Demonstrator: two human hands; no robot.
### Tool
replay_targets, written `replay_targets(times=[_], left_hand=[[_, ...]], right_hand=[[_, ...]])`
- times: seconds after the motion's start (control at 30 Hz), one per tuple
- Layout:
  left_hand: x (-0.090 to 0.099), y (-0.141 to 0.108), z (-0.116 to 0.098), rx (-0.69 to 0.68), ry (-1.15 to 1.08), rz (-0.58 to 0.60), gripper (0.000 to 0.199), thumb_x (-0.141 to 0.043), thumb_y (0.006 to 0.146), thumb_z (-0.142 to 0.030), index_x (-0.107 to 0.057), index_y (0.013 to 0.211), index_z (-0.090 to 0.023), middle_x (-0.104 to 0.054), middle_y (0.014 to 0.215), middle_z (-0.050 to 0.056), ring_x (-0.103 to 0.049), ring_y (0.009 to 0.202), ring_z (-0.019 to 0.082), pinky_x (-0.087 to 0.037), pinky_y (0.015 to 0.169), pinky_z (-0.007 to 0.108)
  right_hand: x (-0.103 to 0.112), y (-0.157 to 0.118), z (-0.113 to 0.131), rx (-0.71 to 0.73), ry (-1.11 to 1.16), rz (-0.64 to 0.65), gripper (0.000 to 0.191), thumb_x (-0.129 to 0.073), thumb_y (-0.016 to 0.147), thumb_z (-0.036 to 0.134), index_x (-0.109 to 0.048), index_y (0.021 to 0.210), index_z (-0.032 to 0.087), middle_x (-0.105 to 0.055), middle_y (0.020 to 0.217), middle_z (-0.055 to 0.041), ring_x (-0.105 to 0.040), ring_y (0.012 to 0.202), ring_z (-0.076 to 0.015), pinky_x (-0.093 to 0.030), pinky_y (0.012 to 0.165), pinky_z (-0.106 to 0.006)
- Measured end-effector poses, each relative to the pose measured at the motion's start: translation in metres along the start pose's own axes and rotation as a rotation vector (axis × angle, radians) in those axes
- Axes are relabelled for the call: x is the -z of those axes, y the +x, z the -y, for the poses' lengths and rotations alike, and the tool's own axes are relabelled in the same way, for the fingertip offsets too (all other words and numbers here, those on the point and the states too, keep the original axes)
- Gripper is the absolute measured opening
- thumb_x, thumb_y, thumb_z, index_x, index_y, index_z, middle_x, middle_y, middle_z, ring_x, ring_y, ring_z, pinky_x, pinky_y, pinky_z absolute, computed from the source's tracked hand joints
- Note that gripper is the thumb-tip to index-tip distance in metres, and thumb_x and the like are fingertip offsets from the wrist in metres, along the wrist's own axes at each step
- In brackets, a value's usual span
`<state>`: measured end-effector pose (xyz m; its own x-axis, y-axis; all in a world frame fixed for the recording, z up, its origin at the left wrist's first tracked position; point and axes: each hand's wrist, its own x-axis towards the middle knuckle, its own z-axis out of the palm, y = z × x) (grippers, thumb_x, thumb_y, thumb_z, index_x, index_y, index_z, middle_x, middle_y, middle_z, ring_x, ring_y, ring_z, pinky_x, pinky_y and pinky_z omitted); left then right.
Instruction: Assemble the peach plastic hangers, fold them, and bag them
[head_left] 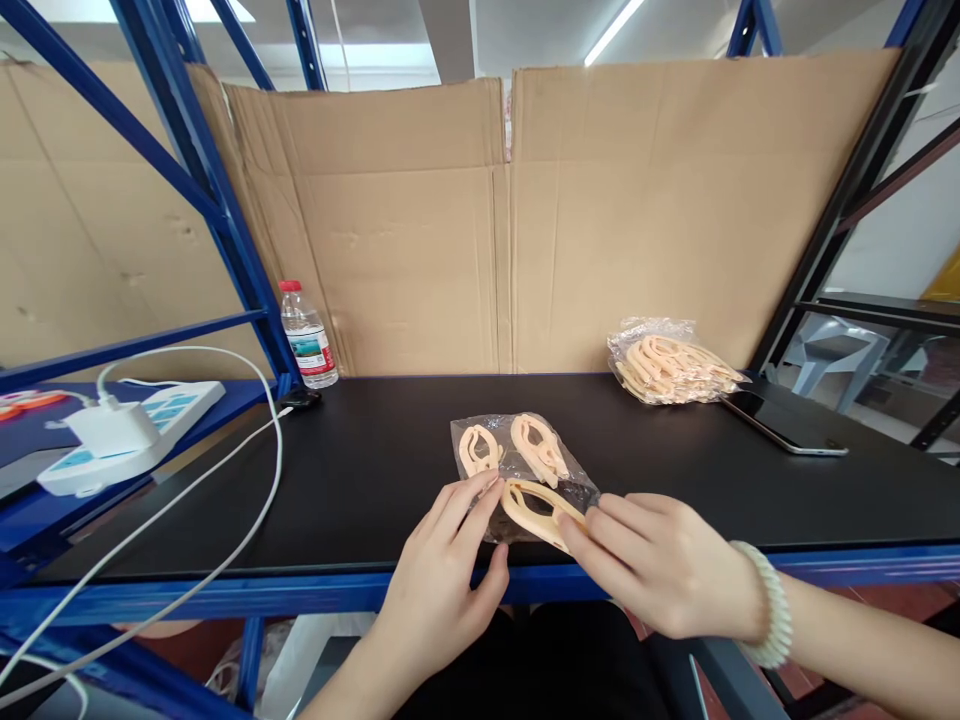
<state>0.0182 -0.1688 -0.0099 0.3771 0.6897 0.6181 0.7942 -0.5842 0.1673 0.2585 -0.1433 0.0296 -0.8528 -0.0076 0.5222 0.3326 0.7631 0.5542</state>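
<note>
My right hand (pixel 660 560) is closed on one end of a cream loop-shaped plastic piece (pixel 525 508), which looks like a folded hanger. That piece is tilted above the front of a clear plastic bag (pixel 581 470). My left hand (pixel 450 560) has its thumb apart from its fingers; its fingertips touch the bag's left side near the tip of the held piece. Two similar cream pieces, a left one (pixel 478 450) and a right one (pixel 538 448), show at the back of the bag. Whether they lie inside or on it, I cannot tell.
A filled bag of cream pieces (pixel 671 368) and a phone (pixel 784 424) lie at the back right of the black tabletop (pixel 360 480). A water bottle (pixel 307 340) stands back left, near a power strip (pixel 184 410) and a looping white cable (pixel 279 450). Cardboard (pixel 405 240) walls the back.
</note>
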Motion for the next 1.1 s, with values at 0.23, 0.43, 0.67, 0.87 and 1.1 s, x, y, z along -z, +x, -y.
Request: replay_targets(times=[0.23, 0.43, 0.67, 0.87, 1.1], left_hand=[[-0.003, -0.003, 0.0, 0.025, -0.046, -0.026, 0.059, -0.048, 0.085, -0.013, -0.033, 0.142, -0.019, -0.044, 0.139, 0.013, -0.043, 0.128, 0.026, -0.044, 0.104, 0.043], [-0.001, -0.002, 0.001, 0.075, -0.065, -0.04, 0.059, -0.049, 0.084, -0.014, -0.034, 0.141, -0.02, -0.043, 0.139, 0.014, -0.042, 0.129, 0.027, -0.043, 0.105, 0.046], [-0.004, -0.004, 0.0, 0.057, -0.048, -0.07, 0.059, -0.051, 0.083, -0.013, -0.037, 0.14, -0.018, -0.047, 0.138, 0.013, -0.044, 0.128, 0.026, -0.044, 0.105, 0.041], [-0.004, -0.003, -0.002, 0.032, -0.056, -0.07, 0.059, -0.049, 0.083, -0.011, -0.038, 0.14, -0.016, -0.048, 0.137, 0.014, -0.045, 0.127, 0.026, -0.044, 0.104, 0.041], [-0.003, -0.007, -0.001, 0.065, -0.058, -0.073, 0.061, -0.049, 0.084, -0.014, -0.033, 0.143, -0.019, -0.045, 0.141, 0.013, -0.043, 0.13, 0.027, -0.044, 0.105, 0.045]], right_hand=[[-0.034, 0.026, 0.004, 0.036, -0.118, -0.091, 0.027, -0.041, 0.089, 0.011, -0.066, 0.098, 0.003, -0.062, 0.072, -0.0091, -0.056, 0.061, -0.0181, -0.04, 0.048, -0.03], [-0.062, 0.049, -0.003, 0.038, -0.136, -0.118, 0.026, -0.042, 0.089, 0.009, -0.067, 0.095, 0.003, -0.063, 0.072, -0.0091, -0.057, 0.059, -0.0181, -0.043, 0.047, -0.031], [-0.07, 0.045, 0.008, -0.079, -0.149, -0.033, 0.026, -0.042, 0.089, 0.007, -0.065, 0.099, 0.001, -0.064, 0.072, -0.01, -0.058, 0.059, -0.0187, -0.045, 0.047, -0.03], [-0.072, 0.045, 0.019, -0.131, -0.206, 0.047, 0.028, -0.043, 0.086, 0.006, -0.065, 0.1, -0.001, -0.065, 0.078, -0.0141, -0.06, 0.065, -0.0222, -0.049, 0.056, -0.033], [-0.083, 0.055, 0.01, -0.106, -0.106, -0.015, 0.022, -0.041, 0.088, 0.006, -0.063, 0.085, 0.006, -0.058, 0.06, -0.0066, -0.054, 0.053, -0.0201, -0.039, 0.048, -0.033]])
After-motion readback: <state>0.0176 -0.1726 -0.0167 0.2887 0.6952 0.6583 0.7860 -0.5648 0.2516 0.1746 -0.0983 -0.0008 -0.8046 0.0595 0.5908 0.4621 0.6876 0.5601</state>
